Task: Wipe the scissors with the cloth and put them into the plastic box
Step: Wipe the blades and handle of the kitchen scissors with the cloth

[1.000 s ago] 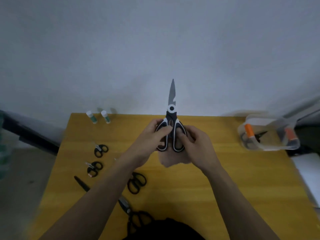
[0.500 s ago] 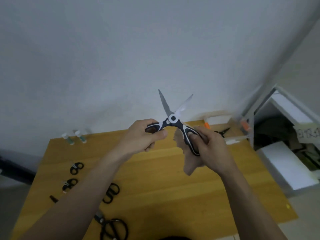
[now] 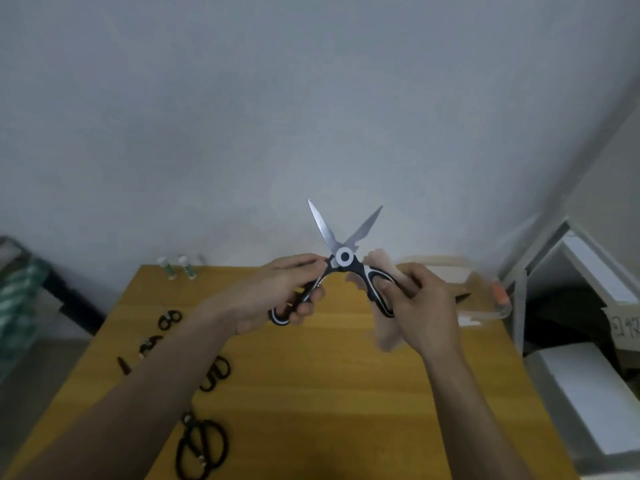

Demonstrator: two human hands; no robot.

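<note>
Large black-and-white kitchen scissors (image 3: 344,257) are held up above the yellow table (image 3: 311,393), blades spread and pointing up. My left hand (image 3: 277,296) grips the left handle. My right hand (image 3: 422,306) grips the right handle together with a pale pink cloth (image 3: 386,332), which hangs below my fingers. The clear plastic box (image 3: 485,299) stands at the table's back right, partly hidden behind my right hand, with orange-handled tools inside.
Several black scissors lie along the table's left side: small pairs (image 3: 169,318), a middle pair (image 3: 216,372), a big pair (image 3: 201,448) near the front. Two small bottles (image 3: 176,266) stand at the back left. White foam blocks (image 3: 588,393) and a shelf sit to the right.
The scissors went from closed to spread open. My hands moved apart on the handles, and my view swung right and back, shifting the table in frame.
</note>
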